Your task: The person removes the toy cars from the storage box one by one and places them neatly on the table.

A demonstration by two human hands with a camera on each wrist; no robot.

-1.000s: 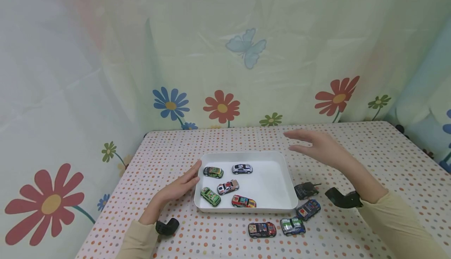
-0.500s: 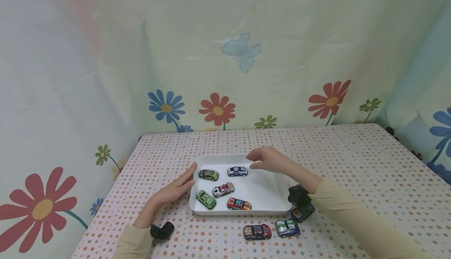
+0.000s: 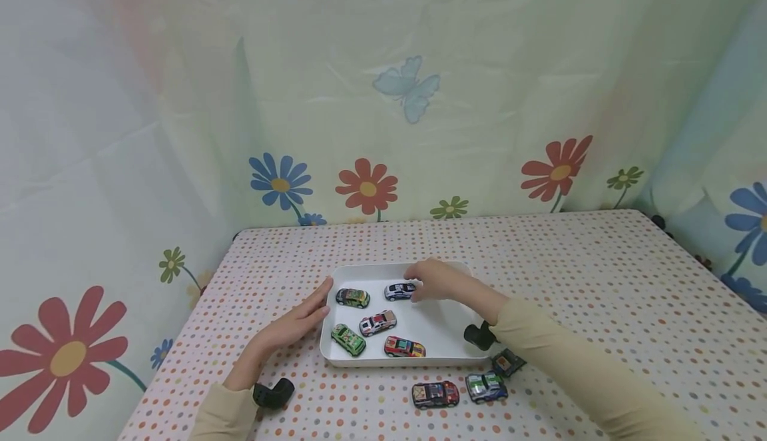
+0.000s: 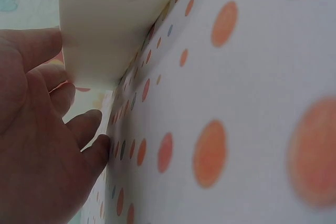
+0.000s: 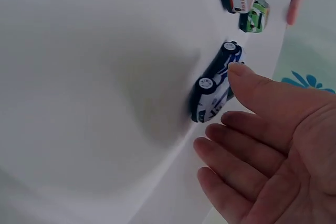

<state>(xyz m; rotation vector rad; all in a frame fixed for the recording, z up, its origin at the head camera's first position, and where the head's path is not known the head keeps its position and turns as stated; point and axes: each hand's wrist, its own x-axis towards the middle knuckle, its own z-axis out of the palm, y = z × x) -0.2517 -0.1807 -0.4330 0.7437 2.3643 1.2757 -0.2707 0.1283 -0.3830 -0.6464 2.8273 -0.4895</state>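
Our right hand [image 3: 433, 280], fingers relaxed and spread, holds nothing; the thumb tip touches the white-blue toy car [image 3: 399, 290], just left of it at frame centre, long axis approx. left-right. Car: glossy, hard-looking. White tray [image 3: 446, 359]: smooth, rounded rim. Our left hand [image 3: 295, 322] lies flat vs. the tray's left wall.

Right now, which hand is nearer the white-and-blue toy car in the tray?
Right. The right hand reaches the white-and-blue car, thumb at its roof; the left hand rests outside the tray, against its left wall.
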